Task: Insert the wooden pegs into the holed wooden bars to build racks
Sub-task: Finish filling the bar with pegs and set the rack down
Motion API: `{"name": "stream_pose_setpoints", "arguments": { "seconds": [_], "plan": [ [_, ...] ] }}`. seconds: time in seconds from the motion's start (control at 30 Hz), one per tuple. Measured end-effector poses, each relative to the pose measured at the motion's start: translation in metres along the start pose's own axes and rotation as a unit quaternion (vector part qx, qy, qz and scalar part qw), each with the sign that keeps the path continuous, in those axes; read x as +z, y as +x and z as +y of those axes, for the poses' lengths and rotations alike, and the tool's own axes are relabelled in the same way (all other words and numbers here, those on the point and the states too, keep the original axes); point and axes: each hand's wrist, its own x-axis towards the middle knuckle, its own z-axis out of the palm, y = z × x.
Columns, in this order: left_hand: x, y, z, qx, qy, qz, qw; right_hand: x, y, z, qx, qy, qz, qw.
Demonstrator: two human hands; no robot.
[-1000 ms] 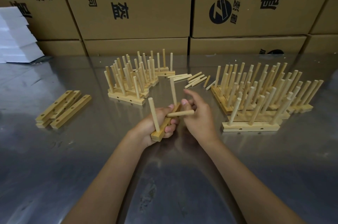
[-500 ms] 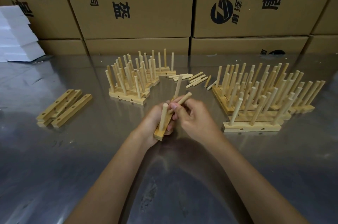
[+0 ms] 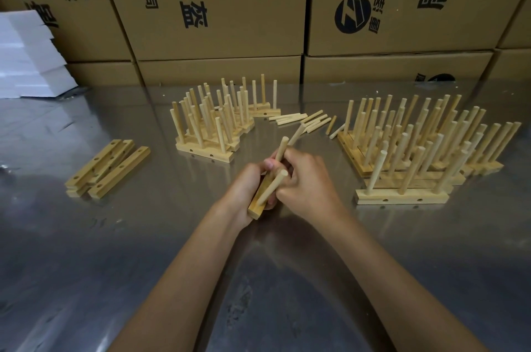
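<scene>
Wooden bar [image 3: 260, 196] held in left hand [image 3: 247, 187] above tabletop [image 3: 115, 265], long axis running away from person, slightly to right. Two pegs already stand in it, near [image 3: 273, 186] and far [image 3: 296, 136]. Right hand [image 3: 304, 182] pinches middle peg [image 3: 281, 151], tilted, lower end at bar, hole itself hidden. Next, I think: press down along peg axis.

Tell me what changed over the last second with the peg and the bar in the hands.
The right hand swung its peg from lying crosswise to standing along the bar, apparently into the middle hole, and still pinches it. The left hand kept its grip on the bar but tipped it, so the near peg now leans toward the camera. Finished racks, spare bars and loose pegs stayed put.
</scene>
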Motion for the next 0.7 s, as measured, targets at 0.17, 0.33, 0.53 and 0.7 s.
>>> {"name": "stream_pose_setpoints", "arguments": {
  "seconds": [0.17,0.33,0.53,0.7],
  "plan": [
    [-0.005,0.001,-0.001,0.017,-0.025,-0.025,0.999,0.005,-0.001,0.002,0.007,0.072,0.019,0.997],
    [-0.007,0.003,-0.001,0.036,-0.047,-0.046,0.997,0.009,-0.005,0.007,-0.007,0.131,0.043,0.99],
    [-0.006,0.003,0.0,0.031,-0.036,-0.032,0.998,0.013,-0.004,0.011,0.0,0.148,0.042,0.988],
    [-0.008,0.001,0.001,0.038,-0.053,-0.044,0.997,0.013,-0.003,0.009,0.003,0.162,0.06,0.985]
  ]
}}
